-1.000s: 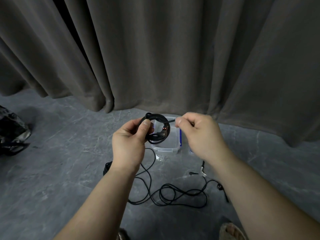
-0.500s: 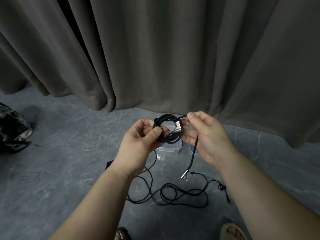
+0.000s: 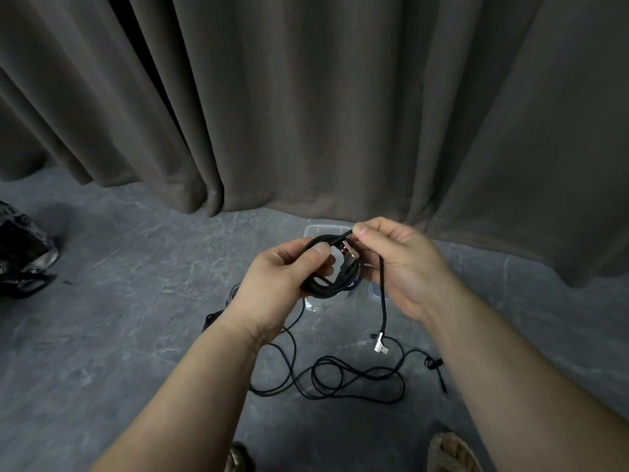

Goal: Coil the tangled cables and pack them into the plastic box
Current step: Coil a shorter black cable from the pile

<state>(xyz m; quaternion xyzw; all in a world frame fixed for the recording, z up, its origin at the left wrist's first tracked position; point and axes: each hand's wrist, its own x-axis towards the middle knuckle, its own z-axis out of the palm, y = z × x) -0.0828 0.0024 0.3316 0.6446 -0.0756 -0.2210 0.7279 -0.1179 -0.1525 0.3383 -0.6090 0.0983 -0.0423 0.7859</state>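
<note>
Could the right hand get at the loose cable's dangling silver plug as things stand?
Probably yes: the silver plug hangs free below the right hand, with open air around it, but that hand is pinching the cable and must let go first.

Curtained room (image 3: 306,97), grey stone floor (image 3: 119,335)

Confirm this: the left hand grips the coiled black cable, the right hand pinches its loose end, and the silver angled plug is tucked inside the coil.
Not quite. The head view shows the left hand gripping the coiled black cable and the right hand pinching its loose end, but the silver angled plug dangles free below the right hand, outside the coil.
</note>
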